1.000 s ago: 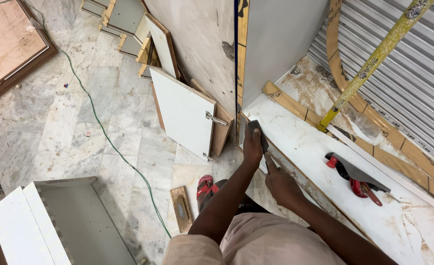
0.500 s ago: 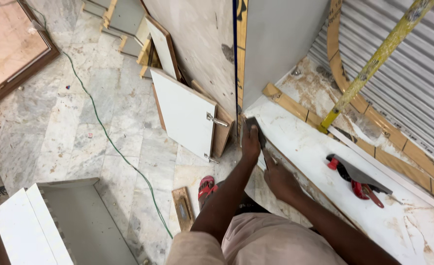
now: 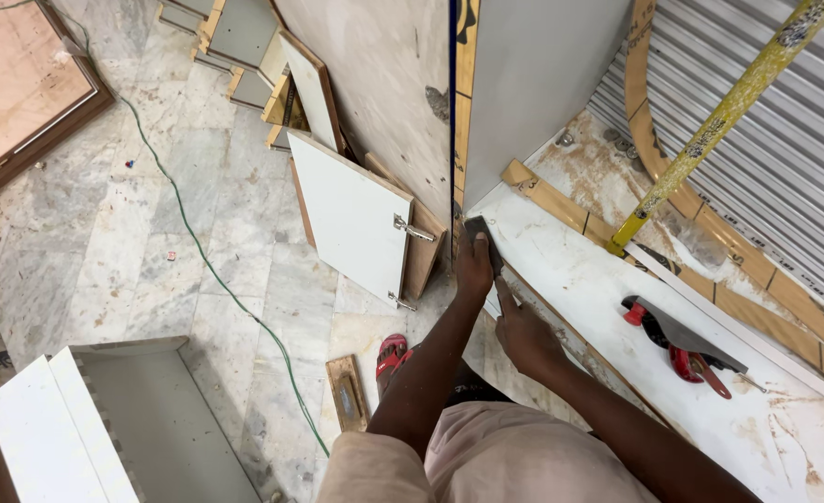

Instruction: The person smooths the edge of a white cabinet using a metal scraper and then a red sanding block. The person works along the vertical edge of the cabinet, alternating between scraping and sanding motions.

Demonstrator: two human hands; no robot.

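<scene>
Block (image 3: pixel 479 229), dark, sits mid-frame at the white board's (image 3: pixel 617 307) edge, and the left hand (image 3: pixel 473 265) presses on it, fingers curled round. Right hand (image 3: pixel 524 333) just below; its fingers pinch a thin tool, too small to identify. Red-handled saw (image 3: pixel 682 340) lies right.

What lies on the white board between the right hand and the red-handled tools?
Nothing: in the head view that stretch of the white board between the right hand and the red-handled tools is bare, only dusty and smudged.
</scene>
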